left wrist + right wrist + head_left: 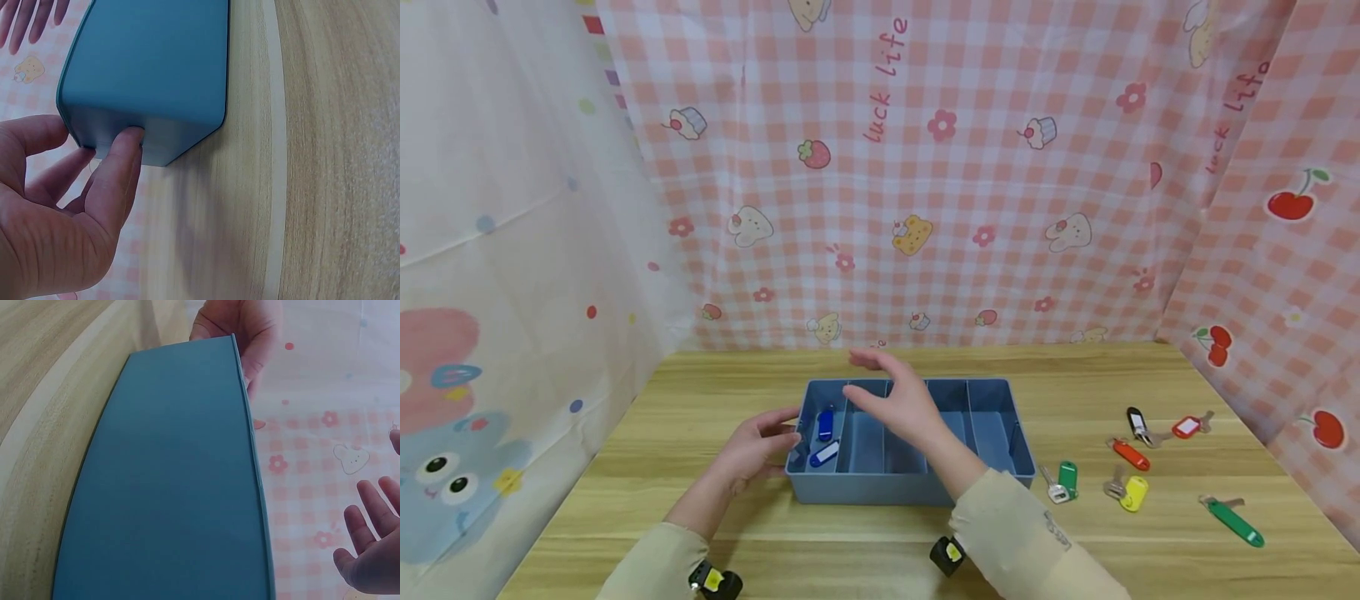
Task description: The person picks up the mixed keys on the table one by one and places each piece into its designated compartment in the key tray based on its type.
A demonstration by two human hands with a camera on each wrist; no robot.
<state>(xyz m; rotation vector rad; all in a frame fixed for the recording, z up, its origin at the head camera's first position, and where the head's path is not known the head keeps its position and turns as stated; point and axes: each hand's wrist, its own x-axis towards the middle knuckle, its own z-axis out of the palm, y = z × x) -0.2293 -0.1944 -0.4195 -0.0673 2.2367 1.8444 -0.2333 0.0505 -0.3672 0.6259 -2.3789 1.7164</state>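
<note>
Beige sleeves [1033, 533] nearest cam, R grip [901, 404] wide over blue box [865, 490], L grip [756, 451] loosely spread, touching its L end.

Tabletop [835, 550]: light wood grain, long streaks running 9 to 3 o'clock.
Blue tray [887, 490]: seated flat, centre of dial.
Green tag [1068, 477]: between 3 and 4 o'clock, nearest tray; key attached.
Yellow tag [1136, 496]: 3 o'clock of green tag.
Orange-red tag [1131, 455]: 12 o'clock of yellow tag.
Black tag [1135, 419]: 12 o'clock of orange-red tag.
Red tag [1187, 427]: 3 o'clock of black tag.
Long green tag [1237, 525]: between 3 and 4 o'clock, farthest from tray.
</note>
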